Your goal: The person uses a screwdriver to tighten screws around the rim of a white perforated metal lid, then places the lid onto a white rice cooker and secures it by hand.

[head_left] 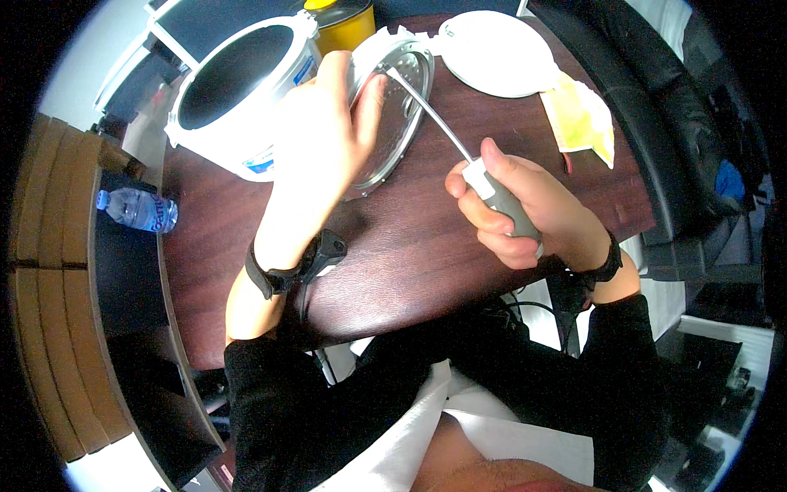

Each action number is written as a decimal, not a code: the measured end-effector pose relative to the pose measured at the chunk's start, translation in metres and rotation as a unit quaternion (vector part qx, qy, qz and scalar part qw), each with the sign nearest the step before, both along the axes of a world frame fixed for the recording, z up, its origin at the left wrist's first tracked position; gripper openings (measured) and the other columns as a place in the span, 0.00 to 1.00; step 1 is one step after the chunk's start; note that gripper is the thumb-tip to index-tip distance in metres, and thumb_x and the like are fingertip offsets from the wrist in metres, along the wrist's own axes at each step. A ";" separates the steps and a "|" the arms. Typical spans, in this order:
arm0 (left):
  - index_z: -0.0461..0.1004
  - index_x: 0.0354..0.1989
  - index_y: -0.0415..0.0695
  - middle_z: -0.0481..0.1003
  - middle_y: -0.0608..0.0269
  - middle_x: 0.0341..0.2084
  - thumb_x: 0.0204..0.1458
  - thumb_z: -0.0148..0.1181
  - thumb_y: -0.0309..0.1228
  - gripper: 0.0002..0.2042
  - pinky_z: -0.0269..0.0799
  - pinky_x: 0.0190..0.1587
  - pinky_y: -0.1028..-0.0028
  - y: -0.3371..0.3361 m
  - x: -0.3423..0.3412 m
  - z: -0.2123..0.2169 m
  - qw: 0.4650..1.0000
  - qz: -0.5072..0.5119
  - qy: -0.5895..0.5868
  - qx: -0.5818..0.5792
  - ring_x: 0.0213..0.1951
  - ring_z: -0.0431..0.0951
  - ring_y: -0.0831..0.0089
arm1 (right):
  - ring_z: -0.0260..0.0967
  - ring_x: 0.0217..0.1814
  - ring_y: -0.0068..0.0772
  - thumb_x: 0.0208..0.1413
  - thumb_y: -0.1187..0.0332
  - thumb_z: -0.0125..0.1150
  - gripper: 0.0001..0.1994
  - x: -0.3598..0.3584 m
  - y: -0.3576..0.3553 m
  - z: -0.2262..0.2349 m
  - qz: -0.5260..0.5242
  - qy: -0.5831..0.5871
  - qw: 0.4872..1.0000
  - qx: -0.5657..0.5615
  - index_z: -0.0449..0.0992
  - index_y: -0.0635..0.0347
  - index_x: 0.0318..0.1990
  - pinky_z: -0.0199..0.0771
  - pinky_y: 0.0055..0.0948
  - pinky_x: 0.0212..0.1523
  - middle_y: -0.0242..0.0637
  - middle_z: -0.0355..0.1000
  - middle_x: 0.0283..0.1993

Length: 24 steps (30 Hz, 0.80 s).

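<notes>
My right hand [537,193] is wrapped round the grey and white handle of a screwdriver [438,121]. The screwdriver's long metal shaft points up and left, its tip at the upper part of a round, shiny metal lid [403,135]. That lid stands tilted, with small holes and fittings on its face. My left hand [324,135] grips the lid's left edge between thumb and fingers. Behind and left of this hand a white pot-shaped appliance body [238,152] with a dark interior sits tilted on the table; my hand hides part of its side.
On the dark wooden table [393,254] lie a white round cover [496,53] and a yellow and white cloth or wrapper [578,119]. A yellow container [348,29] stands behind. A plastic water bottle [139,210] is at the left. A black sofa [631,107] borders the right side.
</notes>
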<state>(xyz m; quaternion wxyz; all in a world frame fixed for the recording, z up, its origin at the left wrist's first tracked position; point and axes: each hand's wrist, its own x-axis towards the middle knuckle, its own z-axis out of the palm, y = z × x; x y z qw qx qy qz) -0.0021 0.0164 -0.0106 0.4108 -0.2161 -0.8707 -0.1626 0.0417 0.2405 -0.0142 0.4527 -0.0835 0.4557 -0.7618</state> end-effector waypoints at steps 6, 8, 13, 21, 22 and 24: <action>0.72 0.38 0.37 0.73 0.51 0.14 0.53 0.62 0.37 0.14 0.70 0.21 0.68 -0.007 -0.009 0.002 0.999 -0.017 -0.035 0.028 0.18 0.77 0.60 | 0.54 0.08 0.18 0.68 0.48 0.30 0.26 -0.009 0.004 -0.001 0.002 0.049 0.998 0.028 0.64 0.65 0.45 0.52 0.19 0.06 0.28 0.58 0.18; 0.73 0.39 0.38 0.73 0.51 0.14 0.53 0.61 0.39 0.15 0.70 0.21 0.69 -0.012 -0.012 0.002 0.999 -0.024 -0.035 0.020 0.18 0.78 0.60 | 0.56 0.10 0.18 0.68 0.49 0.35 0.24 -0.017 0.008 -0.005 0.000 0.183 0.977 0.111 0.66 0.64 0.47 0.52 0.19 0.08 0.27 0.59 0.19; 0.73 0.40 0.38 0.73 0.53 0.13 0.53 0.62 0.40 0.17 0.70 0.21 0.70 -0.010 -0.014 0.001 0.999 -0.013 -0.037 0.022 0.18 0.78 0.62 | 0.70 0.27 0.52 0.57 0.55 0.59 0.19 -0.027 0.015 0.002 -0.157 0.609 0.668 0.398 0.72 0.65 0.28 0.68 0.41 0.30 0.50 0.69 0.22; 0.73 0.38 0.38 0.72 0.55 0.12 0.52 0.63 0.40 0.16 0.70 0.20 0.71 -0.012 -0.014 -0.001 1.000 -0.009 -0.008 0.008 0.16 0.77 0.64 | 0.69 0.25 0.53 0.56 0.53 0.58 0.20 -0.034 0.023 0.013 -0.134 0.674 0.580 0.437 0.71 0.65 0.29 0.68 0.42 0.28 0.50 0.69 0.22; 0.73 0.38 0.38 0.71 0.56 0.11 0.52 0.63 0.39 0.16 0.69 0.20 0.71 -0.012 -0.014 -0.002 1.000 -0.007 -0.002 0.003 0.15 0.76 0.64 | 0.69 0.22 0.50 0.57 0.53 0.57 0.20 -0.038 0.023 0.006 -0.111 0.657 0.615 0.421 0.71 0.66 0.29 0.67 0.40 0.25 0.48 0.68 0.20; 0.73 0.37 0.38 0.71 0.56 0.10 0.52 0.63 0.39 0.15 0.69 0.19 0.71 -0.012 -0.016 -0.003 1.000 -0.009 0.012 -0.003 0.15 0.75 0.64 | 0.66 0.16 0.40 0.60 0.53 0.54 0.21 -0.040 0.023 0.004 -0.059 0.569 0.723 0.388 0.70 0.66 0.30 0.65 0.35 0.20 0.42 0.66 0.17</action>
